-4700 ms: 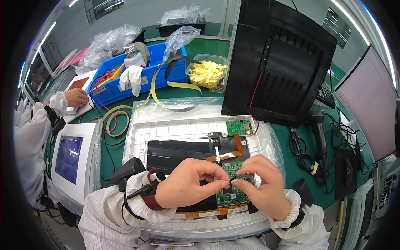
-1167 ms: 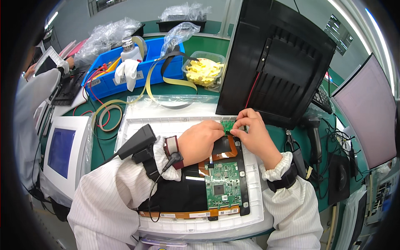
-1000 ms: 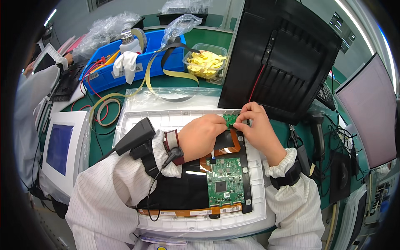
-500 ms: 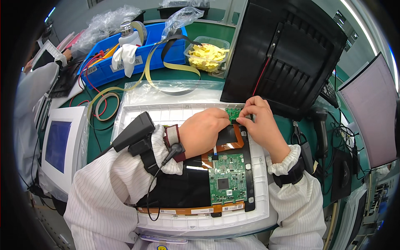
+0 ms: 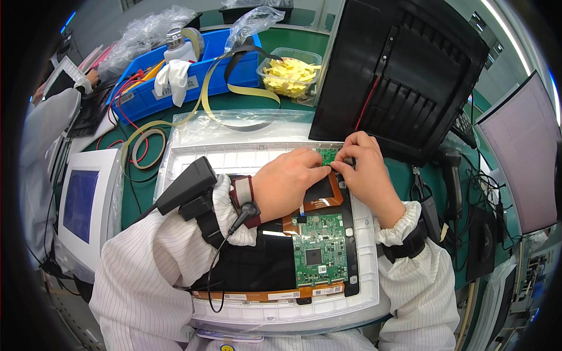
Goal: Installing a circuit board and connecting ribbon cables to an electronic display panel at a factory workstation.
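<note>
A white-framed display panel (image 5: pixel 367 257) lies back side up before me, with a large green circuit board (image 5: pixel 333 245) on its black back. An orange flex cable (image 5: pixel 332 200) runs up the panel toward a small green circuit board (image 5: pixel 325 155) near the far edge. My left hand (image 5: pixel 287 181) is closed, thumb and forefinger at the small board's lower edge. Against its right side my right hand (image 5: pixel 367 175) pinches with thumb and forefinger. The fingertips nearly meet and hide what lies between them. A corded wrist strap (image 5: pixel 243 199) circles my left wrist.
A blue bin (image 5: pixel 202 79) and a clear tub of yellow pieces (image 5: pixel 291 75) stand behind. A large black panel (image 5: pixel 404 76) leans at the back right. Right: handheld scanner (image 5: pixel 451 187), cables, mouse (image 5: pixel 485 244). Left: white-framed screen (image 5: pixel 85 205), tape roll (image 5: pixel 148 149); another person sits beyond.
My left thumb and my right fingertips have closed in on the small board's lower edge, covering the dark part that showed there. The view has shifted very slightly.
</note>
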### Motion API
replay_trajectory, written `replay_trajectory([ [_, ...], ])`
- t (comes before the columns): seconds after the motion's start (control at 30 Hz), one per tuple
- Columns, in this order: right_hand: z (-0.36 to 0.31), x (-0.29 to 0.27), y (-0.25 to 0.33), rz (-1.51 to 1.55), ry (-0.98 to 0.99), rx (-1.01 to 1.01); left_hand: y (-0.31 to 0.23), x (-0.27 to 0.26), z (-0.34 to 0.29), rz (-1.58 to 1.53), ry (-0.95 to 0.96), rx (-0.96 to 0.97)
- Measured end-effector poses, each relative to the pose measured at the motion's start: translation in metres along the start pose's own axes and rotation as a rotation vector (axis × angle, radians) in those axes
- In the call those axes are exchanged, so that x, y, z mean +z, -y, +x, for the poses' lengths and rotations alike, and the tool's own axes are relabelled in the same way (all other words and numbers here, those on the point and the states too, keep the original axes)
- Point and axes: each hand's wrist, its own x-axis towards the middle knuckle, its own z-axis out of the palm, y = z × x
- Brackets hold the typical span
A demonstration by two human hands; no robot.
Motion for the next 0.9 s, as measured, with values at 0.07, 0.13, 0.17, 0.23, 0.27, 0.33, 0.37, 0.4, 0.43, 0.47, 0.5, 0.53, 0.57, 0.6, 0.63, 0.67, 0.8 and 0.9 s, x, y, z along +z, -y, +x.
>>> replay_trajectory([
  [0.07, 0.0, 0.0, 0.0, -0.007, 0.0, 0.003, 0.0, 0.0, 0.001, 0.052, 0.033, 0.014],
  [0.13, -0.001, 0.0, 0.0, -0.01, 0.002, 0.004, 0.0, 0.0, 0.001, 0.061, 0.044, 0.008],
  [0.17, -0.001, 0.0, 0.0, -0.011, -0.009, -0.002, 0.0, 0.001, 0.001, 0.069, 0.054, 0.003],
  [0.23, -0.002, 0.001, 0.0, -0.011, -0.018, -0.008, 0.001, 0.002, 0.001, 0.073, 0.05, 0.006],
  [0.27, -0.003, 0.002, 0.0, -0.022, -0.028, 0.01, 0.002, 0.003, 0.001, 0.077, 0.045, 0.009],
  [0.33, -0.004, 0.0, 0.004, -0.03, -0.039, 0.023, 0.001, 0.002, 0.0, 0.086, 0.057, 0.008],
  [0.37, -0.003, -0.002, 0.007, -0.007, -0.055, 0.064, 0.0, 0.001, 0.0, 0.094, 0.069, 0.008],
  [0.4, -0.003, -0.004, 0.009, 0.01, -0.073, 0.108, -0.001, 0.001, 0.001, 0.092, 0.067, 0.012],
  [0.43, -0.004, -0.004, 0.008, 0.006, -0.075, 0.109, -0.002, 0.001, 0.002, 0.108, 0.08, 0.02],
  [0.47, -0.005, -0.005, 0.006, -0.007, -0.08, 0.098, -0.003, 0.002, 0.003, 0.123, 0.092, 0.027],
  [0.5, -0.005, -0.005, 0.003, -0.016, -0.084, 0.085, -0.002, 0.002, 0.003, 0.124, 0.091, 0.028],
  [0.53, -0.006, -0.004, 0.002, -0.016, -0.085, 0.084, -0.001, 0.004, 0.003, 0.134, 0.088, 0.031],
  [0.57, -0.008, -0.004, 0.0, 0.01, -0.079, 0.072, -0.001, 0.005, 0.003, 0.143, 0.085, 0.034],
  [0.6, -0.011, -0.004, 0.0, 0.037, -0.073, 0.06, -0.001, 0.004, 0.003, 0.144, 0.084, 0.035],
  [0.63, -0.013, -0.003, -0.001, 0.036, -0.074, 0.058, -0.002, 0.003, 0.004, 0.151, 0.109, 0.026],
  [0.67, -0.016, -0.003, -0.001, -0.054, -0.095, -0.065, -0.002, 0.002, 0.004, 0.158, 0.134, 0.018],
  [0.8, -0.024, -0.009, 0.003, -0.277, -0.054, -0.285, 0.0, -0.001, 0.004, 0.228, 0.141, 0.056],
  [0.9, -0.025, -0.014, 0.009, -0.397, -0.014, -0.365, 0.003, -0.008, 0.003, 0.245, 0.134, 0.1],
])
